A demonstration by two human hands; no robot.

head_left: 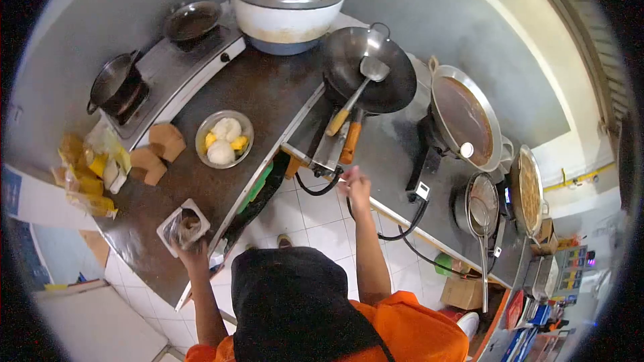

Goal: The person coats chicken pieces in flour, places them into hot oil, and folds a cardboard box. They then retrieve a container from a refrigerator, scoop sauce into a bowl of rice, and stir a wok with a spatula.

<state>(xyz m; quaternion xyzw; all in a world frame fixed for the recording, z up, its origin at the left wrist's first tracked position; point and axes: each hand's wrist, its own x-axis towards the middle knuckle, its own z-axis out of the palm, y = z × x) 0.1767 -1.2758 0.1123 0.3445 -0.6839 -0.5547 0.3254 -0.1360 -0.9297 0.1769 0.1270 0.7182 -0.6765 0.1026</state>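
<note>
At the near edge of the left counter, my left hand grips the corner of a white square tub. A clear plastic bag with something brown lies inside it. My right hand is beside the front edge of the stove counter, close to a black gas hose, its fingers apart and a little blurred. Just beyond it, the wooden handle of a dark wok points my way. A metal spatula rests in the wok. Farther up the left counter sits a metal bowl with white rounds and yellow pieces.
Brown paper pieces and yellow packets lie at the left. Behind stand a large lidded pot and a burner with small pans. Rightward are a pan of brown liquid, a strainer and another wide pan.
</note>
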